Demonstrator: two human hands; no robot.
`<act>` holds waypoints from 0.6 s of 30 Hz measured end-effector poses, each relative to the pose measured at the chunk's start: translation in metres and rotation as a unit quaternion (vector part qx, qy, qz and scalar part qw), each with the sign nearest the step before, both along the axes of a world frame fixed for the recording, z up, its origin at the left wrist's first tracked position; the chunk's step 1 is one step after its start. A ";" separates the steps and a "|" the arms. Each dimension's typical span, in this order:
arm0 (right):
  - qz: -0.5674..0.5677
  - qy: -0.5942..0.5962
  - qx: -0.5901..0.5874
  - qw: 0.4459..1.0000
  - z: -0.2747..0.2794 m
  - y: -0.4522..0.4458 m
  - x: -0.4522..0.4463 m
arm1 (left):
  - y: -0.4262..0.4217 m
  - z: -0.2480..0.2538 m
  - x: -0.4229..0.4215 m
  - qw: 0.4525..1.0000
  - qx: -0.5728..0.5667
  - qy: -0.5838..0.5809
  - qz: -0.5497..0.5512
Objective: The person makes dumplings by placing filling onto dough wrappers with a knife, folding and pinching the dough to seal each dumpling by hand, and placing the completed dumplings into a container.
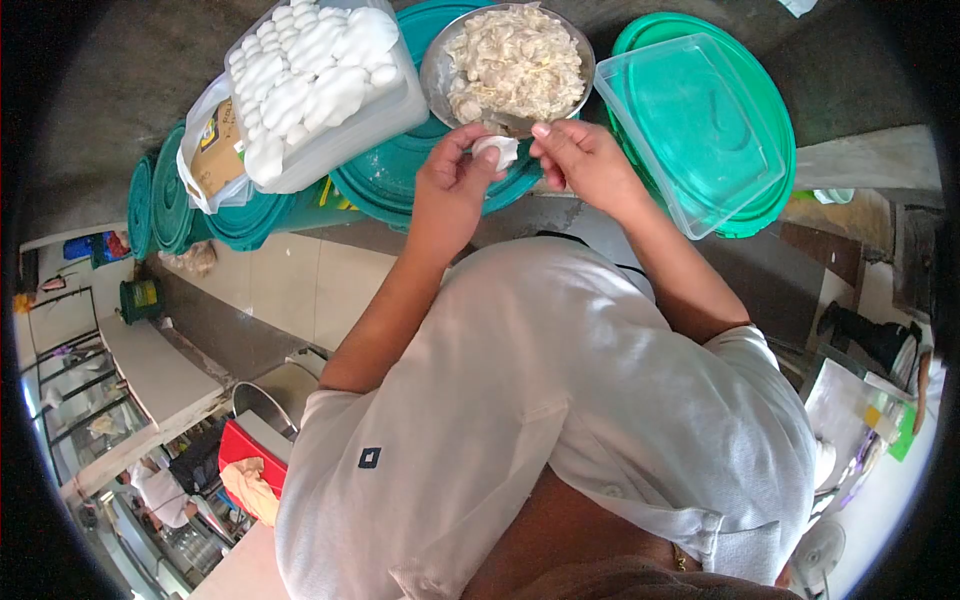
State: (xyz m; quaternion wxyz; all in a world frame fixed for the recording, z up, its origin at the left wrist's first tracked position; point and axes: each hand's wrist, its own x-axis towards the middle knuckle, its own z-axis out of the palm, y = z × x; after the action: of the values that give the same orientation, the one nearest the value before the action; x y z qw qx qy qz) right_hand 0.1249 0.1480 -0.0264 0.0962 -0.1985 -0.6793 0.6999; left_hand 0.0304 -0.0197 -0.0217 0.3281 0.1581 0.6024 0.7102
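My left hand (460,178) pinches a small white dough piece (497,152), cupped between thumb and fingers. My right hand (588,165) is closed, thumb against fingers, on a thin metal utensil (515,123) at the near rim of the bowl; its exact kind is hard to make out. Just beyond both hands stands a metal bowl (432,80) heaped with pale, shredded-looking filling (520,62). To the left, many smooth white dough balls (310,75) fill a translucent plastic container (385,135), some pressed together.
Teal lids (385,180) lie under the bowl and container. On the right, a clear plastic lid (690,130) rests on a green round lid (780,150). A cardboard box in a plastic bag (212,160) sits at left. Behind are a red container (245,455) and another person (160,492).
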 end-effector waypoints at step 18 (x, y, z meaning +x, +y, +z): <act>0.058 0.162 0.207 0.963 0.000 -0.003 0.010 | 0.006 0.011 0.002 0.979 0.027 -0.174 -0.099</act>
State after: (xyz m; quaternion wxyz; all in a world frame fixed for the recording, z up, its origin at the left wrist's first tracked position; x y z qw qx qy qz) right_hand 0.1349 0.1448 -0.0260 0.2035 -0.0186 -0.7952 0.5708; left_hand 0.0326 -0.0138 -0.0106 0.4922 0.0991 0.4980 0.7070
